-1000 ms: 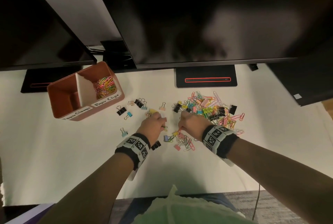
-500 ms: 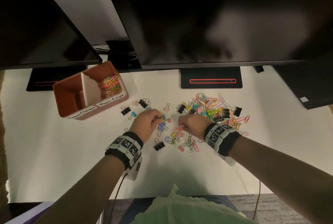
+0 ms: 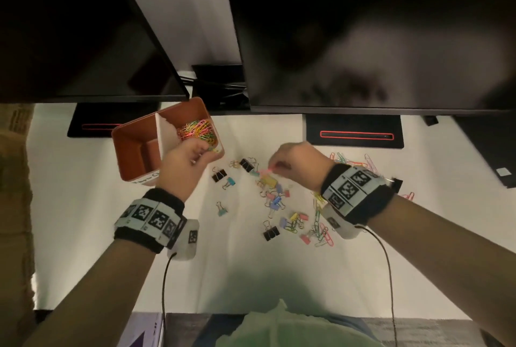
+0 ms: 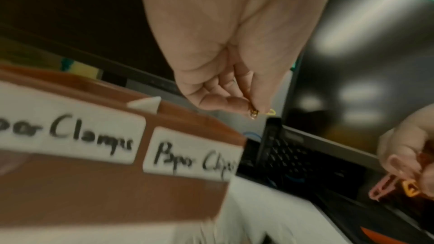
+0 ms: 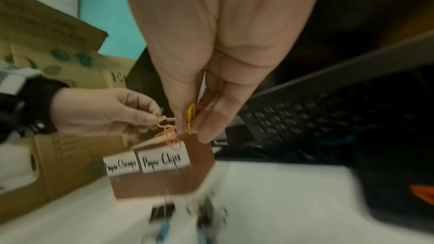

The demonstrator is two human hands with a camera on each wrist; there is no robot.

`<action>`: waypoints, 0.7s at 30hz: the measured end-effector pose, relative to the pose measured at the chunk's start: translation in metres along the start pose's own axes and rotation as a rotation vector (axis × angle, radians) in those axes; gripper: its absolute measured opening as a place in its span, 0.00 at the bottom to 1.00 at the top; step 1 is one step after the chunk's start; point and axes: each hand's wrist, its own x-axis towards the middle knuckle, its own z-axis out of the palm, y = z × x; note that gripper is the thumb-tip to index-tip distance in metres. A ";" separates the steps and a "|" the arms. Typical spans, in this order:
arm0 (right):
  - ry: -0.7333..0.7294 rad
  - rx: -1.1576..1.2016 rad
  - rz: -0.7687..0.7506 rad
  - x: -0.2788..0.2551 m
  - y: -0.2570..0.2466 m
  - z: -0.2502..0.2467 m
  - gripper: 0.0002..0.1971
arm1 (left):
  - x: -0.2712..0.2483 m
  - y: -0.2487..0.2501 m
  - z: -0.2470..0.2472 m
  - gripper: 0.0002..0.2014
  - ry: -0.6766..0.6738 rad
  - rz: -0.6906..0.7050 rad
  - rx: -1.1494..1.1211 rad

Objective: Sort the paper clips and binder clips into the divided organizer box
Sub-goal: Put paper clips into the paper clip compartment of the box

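Note:
The brown organizer box [image 3: 131, 148] stands at the left, with several coloured paper clips [image 3: 198, 130] in its right compartment, labelled "Paper Clips" [image 4: 192, 160]. My left hand [image 3: 205, 151] hovers over that compartment's front corner and pinches a few paper clips, one of them yellow [image 4: 270, 112]. My right hand [image 3: 275, 166] is in the air to the right of the box, pinching pink and yellow paper clips [image 5: 191, 116]. The left compartment, labelled "Paper Clamps" [image 4: 70, 136], looks bare where I can see into it.
Loose binder clips [image 3: 275, 202] and paper clips [image 3: 321, 232] lie scattered on the white table, with more clips [image 3: 365, 160] beyond my right wrist. Two dark monitors overhang the back; their stands [image 3: 354, 131] sit behind. A cardboard box [image 5: 47, 53] is at the left.
Both hands have lifted off the clip pile with clips and moved left toward the box. The left hand has reached the paper clip compartment.

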 end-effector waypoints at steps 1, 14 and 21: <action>0.033 0.010 -0.020 0.012 -0.012 -0.005 0.08 | 0.007 -0.001 -0.010 0.03 0.028 -0.021 -0.026; 0.139 0.233 0.151 0.152 -0.094 0.023 0.17 | 0.061 -0.033 -0.049 0.15 -0.014 -0.191 0.106; 0.232 0.239 0.002 0.075 -0.051 0.021 0.08 | 0.019 -0.020 -0.022 0.10 -0.165 0.081 -0.049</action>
